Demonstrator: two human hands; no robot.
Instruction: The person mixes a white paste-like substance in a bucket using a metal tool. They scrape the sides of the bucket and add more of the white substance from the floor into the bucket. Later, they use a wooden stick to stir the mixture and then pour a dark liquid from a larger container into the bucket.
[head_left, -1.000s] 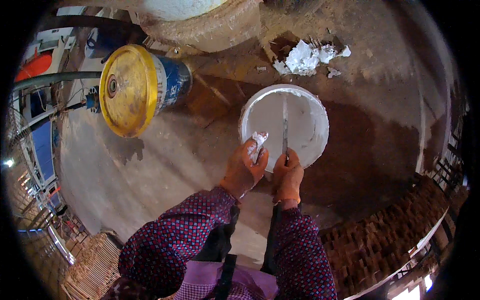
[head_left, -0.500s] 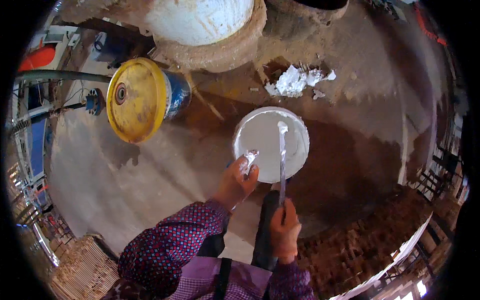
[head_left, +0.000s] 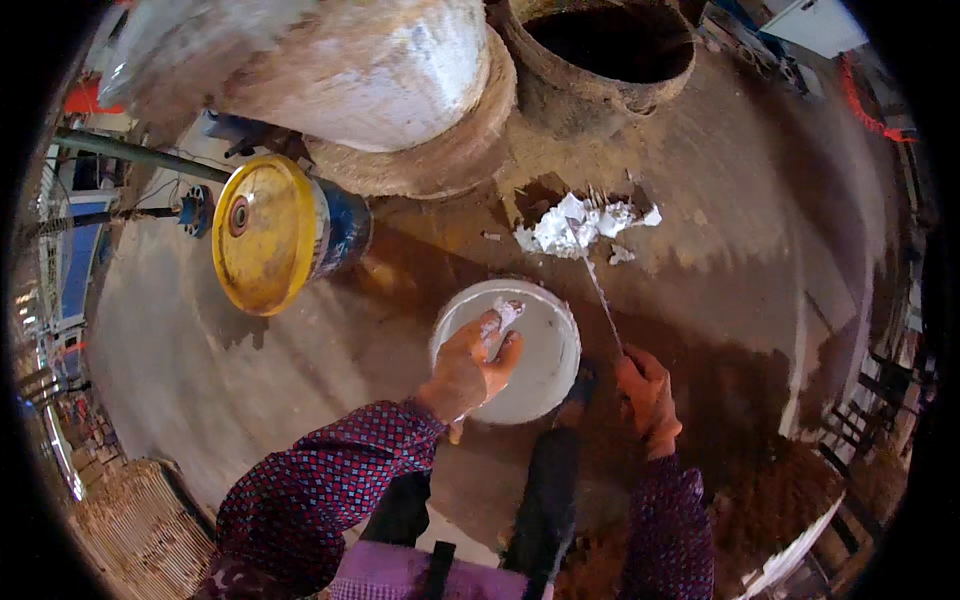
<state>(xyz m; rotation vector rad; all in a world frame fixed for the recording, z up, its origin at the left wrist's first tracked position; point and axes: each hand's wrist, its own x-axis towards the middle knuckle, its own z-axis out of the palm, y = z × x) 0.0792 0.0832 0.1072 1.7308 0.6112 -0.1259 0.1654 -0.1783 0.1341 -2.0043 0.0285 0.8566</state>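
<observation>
Right now, the fingers (head_left: 640, 372) of our right hand (head_left: 650, 402) are wrapped round a long thin tool (head_left: 602, 299), its far end overlapping a white heap (head_left: 552, 234) on the floor (head_left: 720, 240); contact we can't tell. Our left hand (head_left: 462, 368) pinches a white-smeared piece (head_left: 508, 312) above the round white bucket (head_left: 540, 365). Farther left, we've got a yellow-lidded container (head_left: 265, 235).

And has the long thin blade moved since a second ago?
Yes: against the white bucket, the long thin blade has moved forward and right, its tip now at the white clump beyond.
</observation>
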